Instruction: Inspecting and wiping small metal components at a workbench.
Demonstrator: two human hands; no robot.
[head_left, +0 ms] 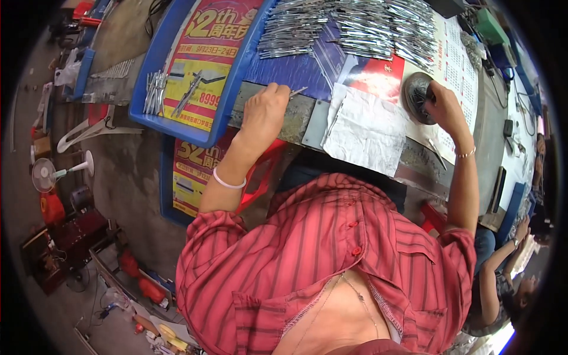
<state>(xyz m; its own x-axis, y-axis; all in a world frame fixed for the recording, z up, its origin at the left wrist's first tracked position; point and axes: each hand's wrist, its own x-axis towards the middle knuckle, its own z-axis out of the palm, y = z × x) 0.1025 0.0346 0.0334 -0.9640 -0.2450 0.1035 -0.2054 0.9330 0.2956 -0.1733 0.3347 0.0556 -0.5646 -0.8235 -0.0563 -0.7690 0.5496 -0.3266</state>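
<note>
A slim, shiny metal piece (299, 91) juts from the pinched fingers of my left hand (266, 112), above the bench edge just right of a blue tray (212, 133). The tray has a printed lining and holds several similar metal pieces (155, 94). At the right, my right hand (448, 111) bends its closed fingers over the right side of a round dark dish (416, 97); whatever they grip is hidden. Between the hands lies a crumpled white sheet (367, 131). One loose metal piece (438, 152) rests below the dish.
Rows of bundled metal pieces (355, 26) cover the bench's far side, on printed sheets (455, 65). A second blue tray (167, 183) sits lower left, near a red stool (260, 177). A fan (44, 175) stands far left; another person's arm (490, 284) shows lower right.
</note>
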